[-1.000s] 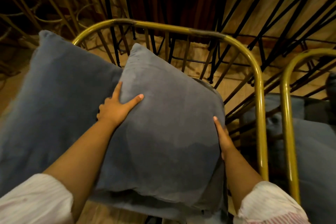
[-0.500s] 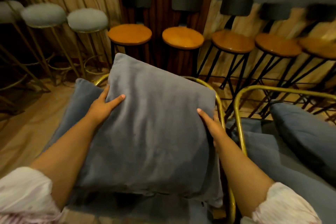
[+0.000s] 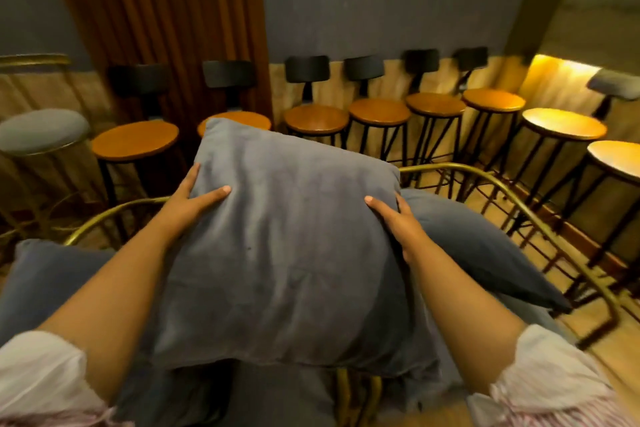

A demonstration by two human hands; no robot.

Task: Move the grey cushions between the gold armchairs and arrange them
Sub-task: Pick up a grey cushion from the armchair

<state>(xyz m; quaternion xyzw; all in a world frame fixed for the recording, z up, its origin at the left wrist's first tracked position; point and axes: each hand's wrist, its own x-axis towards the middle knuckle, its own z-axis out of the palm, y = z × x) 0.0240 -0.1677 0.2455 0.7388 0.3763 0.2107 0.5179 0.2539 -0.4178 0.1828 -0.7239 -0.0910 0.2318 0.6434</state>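
Stools (image 3: 379,112) are lining the wall as the left hand (image 3: 188,199) and right hand (image 3: 398,218) are both gripping a cushion (image 3: 287,253), carrying it between two armchairs (image 3: 491,184); it's floppy, so it could sag loose.

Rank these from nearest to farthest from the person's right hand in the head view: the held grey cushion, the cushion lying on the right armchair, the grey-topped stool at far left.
1. Held grey cushion: gripped by the right hand at its right edge.
2. Cushion on the right armchair: just behind and right of that hand.
3. Grey-topped stool: far left, beyond the left hand.
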